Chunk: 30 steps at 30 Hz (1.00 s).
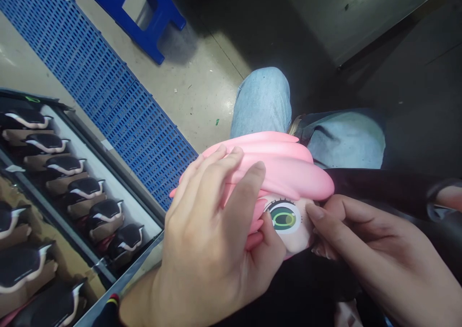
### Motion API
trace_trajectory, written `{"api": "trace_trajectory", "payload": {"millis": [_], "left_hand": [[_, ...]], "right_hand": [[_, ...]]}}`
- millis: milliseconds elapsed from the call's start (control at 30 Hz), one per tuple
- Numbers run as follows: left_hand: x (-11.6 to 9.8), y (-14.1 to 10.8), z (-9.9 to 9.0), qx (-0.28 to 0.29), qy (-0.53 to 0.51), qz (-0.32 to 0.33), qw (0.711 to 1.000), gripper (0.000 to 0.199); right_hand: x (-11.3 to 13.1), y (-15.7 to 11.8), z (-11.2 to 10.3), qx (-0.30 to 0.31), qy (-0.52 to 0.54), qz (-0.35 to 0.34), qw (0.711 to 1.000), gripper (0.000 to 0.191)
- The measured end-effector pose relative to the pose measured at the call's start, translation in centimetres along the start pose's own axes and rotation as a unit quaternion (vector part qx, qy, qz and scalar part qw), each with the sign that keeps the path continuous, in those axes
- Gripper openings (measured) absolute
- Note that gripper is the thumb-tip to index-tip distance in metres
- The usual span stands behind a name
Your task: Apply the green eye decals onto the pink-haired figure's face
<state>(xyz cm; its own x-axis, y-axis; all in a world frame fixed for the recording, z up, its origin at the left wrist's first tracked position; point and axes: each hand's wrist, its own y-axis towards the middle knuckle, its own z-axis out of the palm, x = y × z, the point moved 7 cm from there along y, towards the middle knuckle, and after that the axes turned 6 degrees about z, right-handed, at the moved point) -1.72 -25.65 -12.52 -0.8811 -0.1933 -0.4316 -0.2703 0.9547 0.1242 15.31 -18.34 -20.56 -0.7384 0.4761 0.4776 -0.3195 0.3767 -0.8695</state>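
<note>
A doll head (274,173) with glossy pink moulded hair lies on its side over my lap, one large green eye showing. My left hand (216,230) wraps over the hair, its fingers spread across the strands and its thumb beside the eye. At the face's right edge, my right hand (364,240) pinches with thumb and forefinger right against the cheek. Whatever is between those fingertips, if anything, is hidden. The rest of the face is out of sight behind my hands and the hair.
To the left, crates (108,168) hold rows of black figure parts (86,187) with pale trim, set in cardboard. A blue slatted mat (104,81) crosses the floor, with a blue plastic stool (144,19) beyond it. My jeans-clad knees (263,100) are just ahead.
</note>
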Motion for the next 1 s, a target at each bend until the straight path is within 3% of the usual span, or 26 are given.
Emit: {"api": "trace_trajectory", "payload": {"millis": [300, 533, 767, 1000], "left_hand": [[0.3, -0.3, 0.1, -0.022, 0.011, 0.021, 0.999, 0.04], [0.1, -0.2, 0.2, -0.018, 0.008, 0.021, 1.0, 0.039], [0.1, -0.3, 0.0, -0.021, 0.007, 0.02, 1.0, 0.04], [0.0, -0.1, 0.1, -0.018, 0.014, 0.02, 1.0, 0.039]], "right_hand": [[0.1, 0.2, -0.4, -0.01, -0.006, -0.039, 0.999, 0.053], [-0.2, 0.0, -0.2, -0.005, -0.012, -0.024, 1.0, 0.054], [0.7, 0.5, -1.3, -0.118, -0.001, -0.066, 0.991, 0.06], [0.4, 0.2, -1.1, -0.126, 0.005, -0.048, 0.991, 0.06]]}}
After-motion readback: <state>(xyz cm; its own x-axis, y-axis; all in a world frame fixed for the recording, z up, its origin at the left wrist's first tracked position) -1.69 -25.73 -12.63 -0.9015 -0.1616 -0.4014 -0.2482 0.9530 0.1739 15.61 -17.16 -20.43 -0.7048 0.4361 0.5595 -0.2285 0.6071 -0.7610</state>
